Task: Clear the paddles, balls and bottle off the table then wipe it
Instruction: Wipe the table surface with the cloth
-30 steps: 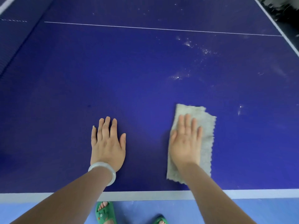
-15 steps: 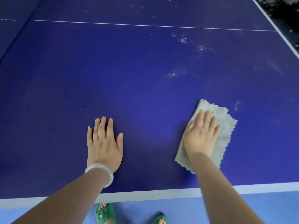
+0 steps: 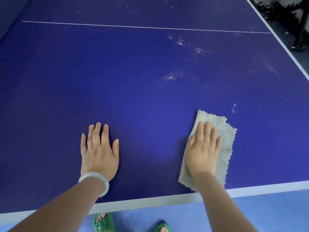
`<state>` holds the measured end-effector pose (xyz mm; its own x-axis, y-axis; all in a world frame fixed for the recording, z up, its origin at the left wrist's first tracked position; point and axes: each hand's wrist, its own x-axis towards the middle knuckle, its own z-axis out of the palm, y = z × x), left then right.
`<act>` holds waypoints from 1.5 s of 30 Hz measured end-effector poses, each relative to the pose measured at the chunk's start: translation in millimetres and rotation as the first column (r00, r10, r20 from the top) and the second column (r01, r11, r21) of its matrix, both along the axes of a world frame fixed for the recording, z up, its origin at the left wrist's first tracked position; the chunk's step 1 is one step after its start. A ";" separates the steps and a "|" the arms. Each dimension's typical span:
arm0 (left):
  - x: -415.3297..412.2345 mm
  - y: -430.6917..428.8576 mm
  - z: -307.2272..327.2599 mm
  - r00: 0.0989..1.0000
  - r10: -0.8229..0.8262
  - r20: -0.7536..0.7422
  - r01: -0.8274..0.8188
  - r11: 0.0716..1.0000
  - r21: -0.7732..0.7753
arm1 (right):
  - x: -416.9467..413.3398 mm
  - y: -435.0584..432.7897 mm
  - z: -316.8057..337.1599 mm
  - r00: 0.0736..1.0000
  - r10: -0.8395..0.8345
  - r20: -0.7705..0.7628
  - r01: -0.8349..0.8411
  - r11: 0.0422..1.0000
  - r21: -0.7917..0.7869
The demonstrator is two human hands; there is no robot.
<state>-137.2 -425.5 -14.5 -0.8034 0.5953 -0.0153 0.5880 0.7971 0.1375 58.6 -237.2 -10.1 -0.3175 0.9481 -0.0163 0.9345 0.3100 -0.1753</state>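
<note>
We are looking down at a big dark blue worktop [image 3: 133, 91]. Our left hand [image 3: 99, 154] is lying flat on the bare blue top, near the edge closest to us. Its fingers [image 3: 97, 133] are lying straight and close together, with the thumb sticking out a little to the side, and they are holding nothing. A pale round bracelet [image 3: 96, 180] is sitting on that wrist.

Our right hand [image 3: 203, 153] is pressing down flat on a grey cloth [image 3: 225, 144]. The fingers [image 3: 207, 131] of this hand are straight too, lying side by side on top of the cloth, not curling round it. The cloth is lying flat on the right side of the worktop. Its near end is sitting just beside the white strip [image 3: 150, 202] that is running along the near edge. Its far end is poking out past our fingertips. The two hands are well apart, with bare blue top between them.

Past the cloth, little shiny white spots [image 3: 170, 77] are glinting on the blue top. A thin white line [image 3: 150, 27] is crossing the worktop far from us.

Below the near edge, the light blue floor [image 3: 267, 213] is showing, and our feet are standing there in green sandals [image 3: 103, 223]. At the top right, past the side edge of the worktop, something dark [image 3: 291, 17] is showing, but we cannot tell what it is.
</note>
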 end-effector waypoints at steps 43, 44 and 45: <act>120.5 105.5 0.3 0.999 -0.038 0.009 0.039 0.998 -0.042 | 45.9 -4.3 -1.6 0.929 0.369 -0.030 -0.369 0.929 -0.006; 120.8 105.7 0.5 0.999 -0.038 0.007 0.038 0.998 -0.041 | 54.1 -8.1 -0.3 0.878 0.478 -0.019 -0.478 0.878 -0.018; 120.9 106.2 0.6 0.999 -0.037 0.006 0.037 0.999 -0.041 | 65.8 -5.7 1.8 0.829 0.559 -0.019 -0.560 0.828 -0.030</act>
